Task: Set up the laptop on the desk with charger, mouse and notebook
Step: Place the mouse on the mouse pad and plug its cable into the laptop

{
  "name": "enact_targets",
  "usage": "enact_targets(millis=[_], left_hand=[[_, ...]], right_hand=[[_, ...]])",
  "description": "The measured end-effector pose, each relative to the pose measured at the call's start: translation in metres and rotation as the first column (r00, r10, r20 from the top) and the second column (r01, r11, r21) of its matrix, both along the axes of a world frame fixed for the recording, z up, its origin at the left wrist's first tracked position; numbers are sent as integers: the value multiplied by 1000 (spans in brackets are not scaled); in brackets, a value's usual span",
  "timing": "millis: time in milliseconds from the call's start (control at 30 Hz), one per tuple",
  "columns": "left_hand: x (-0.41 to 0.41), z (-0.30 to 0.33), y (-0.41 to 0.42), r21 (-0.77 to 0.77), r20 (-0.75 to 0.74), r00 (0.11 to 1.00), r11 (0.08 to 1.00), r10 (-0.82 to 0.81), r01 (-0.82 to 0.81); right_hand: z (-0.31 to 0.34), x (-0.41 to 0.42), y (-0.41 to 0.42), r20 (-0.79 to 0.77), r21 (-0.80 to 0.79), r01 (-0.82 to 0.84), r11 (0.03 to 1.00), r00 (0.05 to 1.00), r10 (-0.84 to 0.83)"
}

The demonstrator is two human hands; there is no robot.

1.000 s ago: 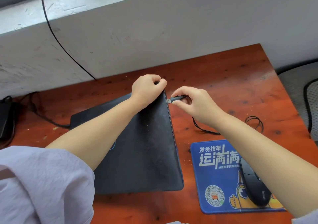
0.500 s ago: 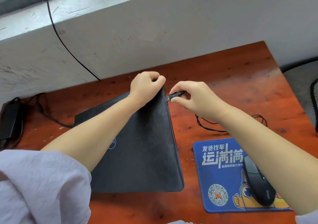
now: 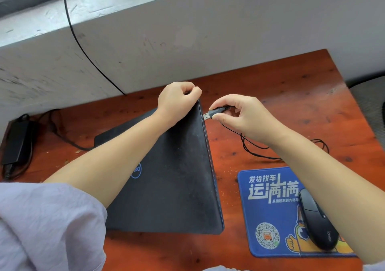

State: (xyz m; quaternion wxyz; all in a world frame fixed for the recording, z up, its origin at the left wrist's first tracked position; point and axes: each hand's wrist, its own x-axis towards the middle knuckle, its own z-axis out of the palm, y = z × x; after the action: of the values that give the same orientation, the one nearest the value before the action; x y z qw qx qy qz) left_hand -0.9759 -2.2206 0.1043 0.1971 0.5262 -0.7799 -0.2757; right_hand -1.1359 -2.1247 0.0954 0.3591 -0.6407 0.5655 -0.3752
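A closed black laptop [image 3: 177, 177] lies on the red-brown desk [image 3: 291, 95], its right side tipped up. My left hand [image 3: 177, 100] grips the laptop's raised far right corner. My right hand [image 3: 241, 116] pinches the mouse's USB plug [image 3: 210, 114], whose metal tip sits just beside the laptop's right edge, slightly apart from it. The thin black mouse cable [image 3: 256, 152] runs from the plug behind my right forearm. The black mouse [image 3: 316, 220] rests on a blue mouse pad [image 3: 268, 214] at the front right. A black charger brick [image 3: 15, 143] lies at the desk's far left. No notebook is in view.
A grey-white wall ledge [image 3: 187, 31] runs right behind the desk, with a black cable [image 3: 83, 48] hanging down it. The charger's cord [image 3: 60, 133] runs across the desk toward the laptop's left side. The desk's right edge drops off to a grey floor.
The USB plug has drawn back a little from the laptop's right edge, so its metal tip now shows. My left hand keeps its hold on the laptop corner.
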Motion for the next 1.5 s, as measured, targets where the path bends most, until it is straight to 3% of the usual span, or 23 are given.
enact_targets(millis=[167, 433, 700, 833, 1267, 1500], left_hand=[[0, 3, 1, -24, -7, 1000, 1000, 2, -2], [-1, -3, -1, -21, -13, 1000, 1000, -11, 11], [-1, -4, 1, -17, 3, 1000, 1000, -24, 24], [-1, -2, 0, -16, 3, 1000, 1000, -9, 9], [-1, -8, 0, -6, 16, 1000, 1000, 8, -8], [-5, -18, -4, -11, 65, 998, 1000, 8, -8]], right_hand=[[3, 2, 0, -64, -22, -4, 1000, 998, 2], [19, 2, -7, -321, -80, -102, 992, 944, 72], [12, -3, -3, -140, -10, -80, 997, 987, 78], [5, 3, 1, -78, -20, 4, 1000, 997, -5], [1, 13, 2, -144, -131, -11, 991, 990, -8], [-9, 11, 4, -155, -89, 1, 996, 988, -15]])
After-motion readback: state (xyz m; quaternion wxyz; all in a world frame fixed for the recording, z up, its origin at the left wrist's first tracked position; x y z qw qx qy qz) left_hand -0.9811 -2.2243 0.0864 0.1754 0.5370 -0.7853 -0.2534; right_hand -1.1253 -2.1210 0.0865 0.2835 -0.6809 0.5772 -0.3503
